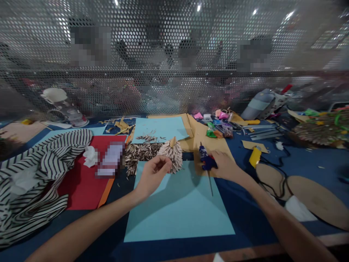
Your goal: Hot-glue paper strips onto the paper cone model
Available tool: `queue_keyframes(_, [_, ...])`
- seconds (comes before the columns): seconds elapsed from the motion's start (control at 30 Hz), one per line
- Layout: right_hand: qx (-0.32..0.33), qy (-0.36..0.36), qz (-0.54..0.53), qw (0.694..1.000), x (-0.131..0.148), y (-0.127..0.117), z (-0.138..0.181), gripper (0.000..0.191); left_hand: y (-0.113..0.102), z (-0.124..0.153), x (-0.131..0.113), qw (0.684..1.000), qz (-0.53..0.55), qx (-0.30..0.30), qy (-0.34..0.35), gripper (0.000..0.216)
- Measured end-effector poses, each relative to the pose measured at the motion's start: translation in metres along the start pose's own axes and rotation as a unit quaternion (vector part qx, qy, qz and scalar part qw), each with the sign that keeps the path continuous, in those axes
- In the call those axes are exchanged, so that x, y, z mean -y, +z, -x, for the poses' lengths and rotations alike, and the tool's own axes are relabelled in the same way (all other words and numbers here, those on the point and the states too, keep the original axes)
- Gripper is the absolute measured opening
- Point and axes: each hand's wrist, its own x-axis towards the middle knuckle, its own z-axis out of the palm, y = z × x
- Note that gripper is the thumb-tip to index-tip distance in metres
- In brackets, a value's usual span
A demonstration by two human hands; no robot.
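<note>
My right hand [225,165] is wrapped round a dark blue glue gun [207,162]. Its nozzle points away from me, and a thin glue stick [210,183] sticks out of its back. My left hand [154,173] is closed, thumb and fingertips pinched together; what they hold, if anything, is too small to name. Just beyond those fingers stands a small cone [176,154] covered in overlapping pale husks, with a tan tip. A heap of loose striped husks [141,154] lies to its left. Under my hands is a light blue sheet [178,211].
A second blue sheet [160,127] lies behind the cone. To the left are a phone [111,158], a red folder [81,185] and striped cloth [21,182]. Cardboard discs [316,196], a yellow cutter [255,157] and a bottle [257,103] are right. A perforated metal screen [163,87] stands behind.
</note>
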Motion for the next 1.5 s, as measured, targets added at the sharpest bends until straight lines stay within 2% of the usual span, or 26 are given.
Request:
queue_keyframes(0.1, [-0.009, 0.009, 0.044, 0.999, 0.004, -0.009, 0.002, 0.036, -0.001, 0.0, 0.001, 1.0, -0.003, -0.004, 0.011, 0.024])
queue_keyframes(0.17, [-0.055, 0.02, 0.044, 0.997, 0.013, -0.017, 0.003, 0.033, -0.001, 0.001, 0.001, 1.0, -0.004, -0.008, 0.022, 0.024])
queue_keyframes(0.27, [-0.127, -0.001, -0.075, 0.989, 0.035, -0.021, 0.002, 0.025, -0.002, 0.001, 0.0, 0.999, -0.007, -0.019, 0.033, 0.024])
queue_keyframes(0.33, [-0.114, -0.058, -0.208, 0.97, 0.053, -0.015, -0.001, 0.026, -0.002, 0.001, 0.0, 0.999, -0.009, -0.024, 0.034, 0.024])
queue_keyframes(0.43, [-0.09, -0.111, -0.338, 0.93, 0.078, 0.004, -0.009, 0.054, -0.002, 0.001, 0.002, 0.999, -0.008, -0.027, 0.033, 0.024])
queue_keyframes(0.53, [-0.138, -0.122, -0.393, 0.901, 0.093, 0.022, -0.023, 0.084, -0.002, 0.001, 0.004, 0.999, -0.008, -0.027, 0.041, 0.023])
queue_keyframes(0.6, [-0.139, -0.131, -0.422, 0.886, 0.1, 0.03, -0.033, 0.1, -0.002, 0.0, 0.005, 0.999, -0.009, -0.027, 0.045, 0.022])
queue_keyframes(0.67, [-0.118, -0.145, -0.454, 0.871, 0.106, 0.033, -0.041, 0.108, -0.003, 0.0, 0.007, 0.998, -0.012, -0.03, 0.048, 0.022])
queue_keyframes(0.8, [-0.093, -0.154, -0.519, 0.836, 0.112, 0.035, -0.049, 0.096, -0.003, -0.001, 0.007, 0.998, -0.015, -0.032, 0.049, 0.022])
queue_keyframes(0.9, [-0.084, -0.143, -0.541, 0.825, 0.112, 0.037, -0.049, 0.091, -0.003, -0.001, 0.007, 0.998, -0.012, -0.03, 0.05, 0.02])
queue_keyframes(1.03, [-0.106, -0.123, -0.554, 0.816, 0.11, 0.038, -0.046, 0.091, -0.005, 0.0, 0.005, 0.996, -0.031, -0.035, 0.07, 0.017])
queue_keyframes(1.13, [-0.123, -0.114, -0.578, 0.799, 0.111, 0.036, -0.045, 0.087, -0.008, -0.004, 0.0, 0.989, -0.072, -0.063, 0.109, 0.015])
queue_keyframes(1.2, [-0.119, -0.113, -0.594, 0.788, 0.112, 0.035, -0.043, 0.086, -0.01, -0.01, -0.005, 0.979, -0.115, -0.078, 0.149, 0.013])
queue_keyframes(1.27, [-0.118, -0.116, -0.591, 0.789, 0.111, 0.035, -0.042, 0.086, -0.012, -0.018, -0.009, 0.958, -0.174, -0.084, 0.211, 0.01])
queue_keyframes(1.4, [-0.132, -0.121, -0.561, 0.808, 0.107, 0.039, -0.039, 0.086, -0.013, -0.035, -0.01, 0.868, -0.29, -0.123, 0.384, 0.005])
queue_keyframes(1.5, [-0.134, -0.142, -0.56, 0.805, 0.106, 0.041, -0.037, 0.084, -0.013, -0.043, -0.005, 0.81, -0.341, -0.118, 0.463, 0.011])
